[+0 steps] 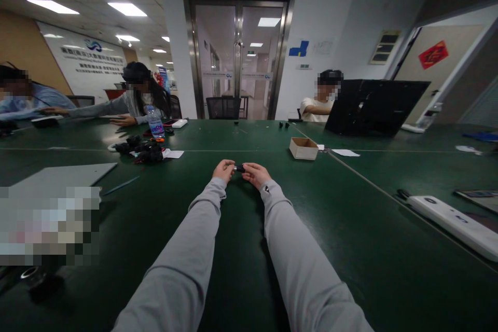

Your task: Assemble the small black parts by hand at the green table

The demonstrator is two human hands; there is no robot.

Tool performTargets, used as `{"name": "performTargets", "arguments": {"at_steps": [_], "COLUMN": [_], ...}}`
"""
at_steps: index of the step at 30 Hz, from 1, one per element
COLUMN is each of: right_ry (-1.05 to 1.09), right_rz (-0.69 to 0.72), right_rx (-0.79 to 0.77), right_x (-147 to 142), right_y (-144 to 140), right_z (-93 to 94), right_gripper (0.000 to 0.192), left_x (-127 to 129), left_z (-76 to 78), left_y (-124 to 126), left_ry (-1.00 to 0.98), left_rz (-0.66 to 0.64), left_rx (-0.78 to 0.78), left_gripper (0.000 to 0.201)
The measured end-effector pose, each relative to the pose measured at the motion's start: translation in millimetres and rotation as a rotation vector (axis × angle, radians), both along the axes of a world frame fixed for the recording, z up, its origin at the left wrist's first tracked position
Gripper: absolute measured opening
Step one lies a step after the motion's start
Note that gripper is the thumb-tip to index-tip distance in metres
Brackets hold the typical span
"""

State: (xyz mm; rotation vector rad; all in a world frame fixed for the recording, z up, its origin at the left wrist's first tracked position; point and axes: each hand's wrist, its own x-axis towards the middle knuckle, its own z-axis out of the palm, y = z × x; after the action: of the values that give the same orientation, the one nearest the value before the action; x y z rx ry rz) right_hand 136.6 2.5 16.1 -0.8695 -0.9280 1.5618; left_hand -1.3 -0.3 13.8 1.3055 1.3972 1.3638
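the left hand pinches the silvery end of a small dark part between its fingertips, and the right hand grips the black end. the part sits between the two hands, over the green table. beyond the right hand, a box stands with its top open; off to the left lies a black heap, with a bottle standing behind it.
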Motion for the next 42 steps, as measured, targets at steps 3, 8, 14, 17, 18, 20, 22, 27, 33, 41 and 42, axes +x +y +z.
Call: {"name": "performTargets", "arguments": {"at_steps": [3, 8, 14, 17, 18, 20, 22, 27, 33, 41, 42], "right_ry": [-0.002, -0.016, -0.017, -0.015, -0.011, -0.003, -0.002, -0.015, -0.009, -0.016, -0.017], "right_rz": [-0.007, 0.007, 0.007, 0.009, 0.010, 0.011, 0.014, 0.013, 0.018, 0.028, 0.026], "right_rx": [0.001, -0.001, 0.000, 0.001, 0.002, 0.005, 0.007, 0.007, -0.003, 0.006, 0.007], "right_x": [0.1, 0.8, 0.3, 0.1, 0.1, 0.3, 0.6, 0.7, 0.5, 0.8, 0.9], "right_y": [0.3, -0.1, -0.9, -0.6, -0.3, 0.4, 0.9, 0.7, -1.3, -2.6, -2.6], "right_z": [-0.1, 0.6, 1.4, 0.6, 0.1, -0.7, -1.3, -0.7, 1.3, 2.2, 2.0], "right_gripper": [0.009, 0.010, 0.011, 0.011, 0.012, 0.012, 0.012, 0.011, 0.011, 0.009, 0.009], "left_x": [-0.2, -1.2, -1.9, -1.6, -1.5, -1.4, -1.8, -2.7, -2.1, -2.0, -1.9], "left_z": [0.0, -0.4, 1.2, 1.5, 1.5, 1.3, 0.9, -0.7, -2.9, -1.7, -1.5], "left_y": [0.6, 1.4, -0.2, -0.1, 0.0, 0.2, 0.5, 1.5, 2.9, 2.2, 1.9], "left_ry": [-0.007, 0.007, 0.024, 0.021, 0.008, -0.007, 0.009, 0.040, 0.042, 0.016, 0.016], "left_rz": [-0.002, -0.007, -0.016, -0.015, -0.014, -0.019, -0.012, 0.005, 0.015, -0.002, -0.001], "left_rx": [-0.006, -0.009, -0.029, -0.007, -0.006, -0.013, -0.018, 0.010, 0.024, 0.004, 0.005], "left_gripper": [0.023, 0.024, 0.026, 0.025, 0.026, 0.027, 0.027, 0.028, 0.027, 0.026, 0.027]}}
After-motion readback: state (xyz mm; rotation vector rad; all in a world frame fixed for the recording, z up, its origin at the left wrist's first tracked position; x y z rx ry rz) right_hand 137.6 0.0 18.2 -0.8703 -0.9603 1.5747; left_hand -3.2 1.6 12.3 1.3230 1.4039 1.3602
